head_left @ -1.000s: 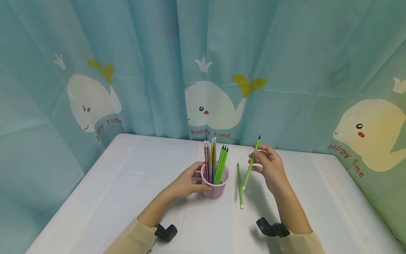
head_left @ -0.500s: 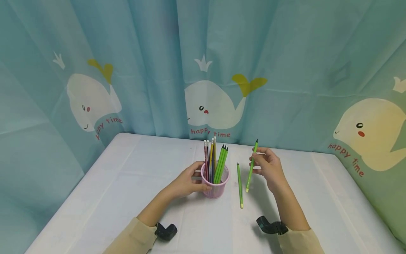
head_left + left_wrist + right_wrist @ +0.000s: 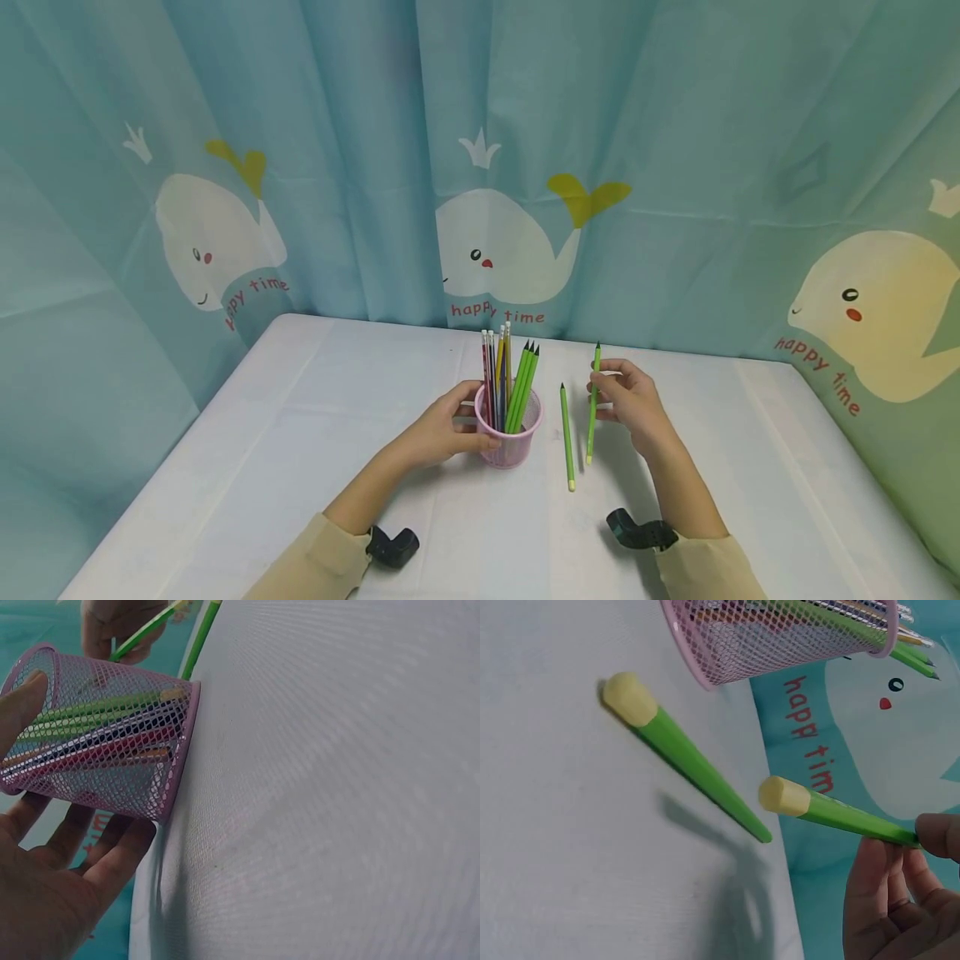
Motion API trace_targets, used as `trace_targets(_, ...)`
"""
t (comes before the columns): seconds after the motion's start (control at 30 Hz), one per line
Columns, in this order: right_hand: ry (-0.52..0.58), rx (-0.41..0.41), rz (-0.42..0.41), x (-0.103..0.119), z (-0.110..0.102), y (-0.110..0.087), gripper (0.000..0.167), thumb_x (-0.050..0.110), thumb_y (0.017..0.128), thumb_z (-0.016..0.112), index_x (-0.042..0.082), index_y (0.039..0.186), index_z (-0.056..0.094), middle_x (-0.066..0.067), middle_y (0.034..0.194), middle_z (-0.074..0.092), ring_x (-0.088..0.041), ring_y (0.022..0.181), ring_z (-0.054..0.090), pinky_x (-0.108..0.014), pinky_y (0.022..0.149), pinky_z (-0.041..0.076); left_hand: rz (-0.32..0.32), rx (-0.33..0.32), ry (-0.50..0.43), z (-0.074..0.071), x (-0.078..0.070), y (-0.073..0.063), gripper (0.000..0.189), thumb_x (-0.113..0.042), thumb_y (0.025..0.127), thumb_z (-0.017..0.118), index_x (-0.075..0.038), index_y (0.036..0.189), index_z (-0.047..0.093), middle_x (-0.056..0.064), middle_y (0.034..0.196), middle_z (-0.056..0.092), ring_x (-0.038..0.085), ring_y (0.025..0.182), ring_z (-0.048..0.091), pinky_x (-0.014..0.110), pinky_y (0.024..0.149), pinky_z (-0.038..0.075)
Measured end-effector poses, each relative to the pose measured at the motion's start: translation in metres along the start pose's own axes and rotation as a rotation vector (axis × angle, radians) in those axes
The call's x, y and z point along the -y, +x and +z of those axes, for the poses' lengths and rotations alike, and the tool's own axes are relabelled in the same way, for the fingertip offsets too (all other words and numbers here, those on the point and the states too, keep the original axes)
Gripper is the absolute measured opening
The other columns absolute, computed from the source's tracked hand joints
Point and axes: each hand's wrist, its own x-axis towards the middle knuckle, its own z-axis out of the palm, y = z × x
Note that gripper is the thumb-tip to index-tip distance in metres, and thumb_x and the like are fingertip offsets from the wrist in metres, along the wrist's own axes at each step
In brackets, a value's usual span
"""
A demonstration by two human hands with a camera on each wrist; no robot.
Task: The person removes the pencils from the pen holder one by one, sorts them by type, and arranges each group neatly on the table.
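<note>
My left hand (image 3: pixel 442 429) holds the side of a pink mesh pencil cup (image 3: pixel 510 452), thumb and fingers wrapped around it in the left wrist view. Inside stand several pencils, among them green ones (image 3: pixel 524 390) with dark tips up and others (image 3: pixel 496 375) with white eraser ends up. Between thumb and fingers, my right hand (image 3: pixel 633 404) pinches a green pencil (image 3: pixel 847 816), tip up and pale yellow end down. That end hangs just above the table in the head view. Left of it, a second green pencil (image 3: pixel 567 437) lies on the table, its yellow end toward me.
The table (image 3: pixel 300 483) has a white cover. Behind and around it hangs a blue-green curtain (image 3: pixel 360 167) with printed whales. A black wrist mount is on each forearm, by the beige sleeves (image 3: pixel 318 554).
My right hand has lowered slightly and moved left with its green pencil, which now stands more upright, nearer the lying one. My left hand and the cup have stayed in place.
</note>
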Motion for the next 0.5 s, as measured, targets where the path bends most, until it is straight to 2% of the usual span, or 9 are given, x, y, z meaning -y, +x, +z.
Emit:
trace_targets(0.27, -0.083, 0.011, 0.054, -0.008, 0.005, 0.005, 0.038, 0.021, 0.1, 0.058, 0.0, 0.131, 0.051, -0.022, 0.111, 0.064, -0.015, 0.08, 0.063, -0.031, 0.069, 0.06, 0.002, -0.009, -0.012, 0.001, -0.003, -0.001, 0.076, -0.006, 0.081, 0.081, -0.008, 0.145, 0.041, 0.017, 0.136, 0.054, 0.035, 0.123, 0.058, 0.043, 0.099, 0.054)
trace_targets(0.5, -0.085, 0.062, 0.071, -0.012, 0.004, 0.005, 0.041, 0.021, 0.1, 0.058, 0.0, 0.134, 0.048, -0.015, 0.104, 0.066, -0.013, 0.078, 0.062, -0.032, 0.068, 0.061, 0.002, -0.007, -0.014, 0.001, -0.002, -0.001, 0.076, -0.006, 0.081, 0.081, -0.007, 0.146, 0.04, 0.018, 0.137, 0.054, 0.037, 0.123, 0.058, 0.042, 0.098, 0.055)
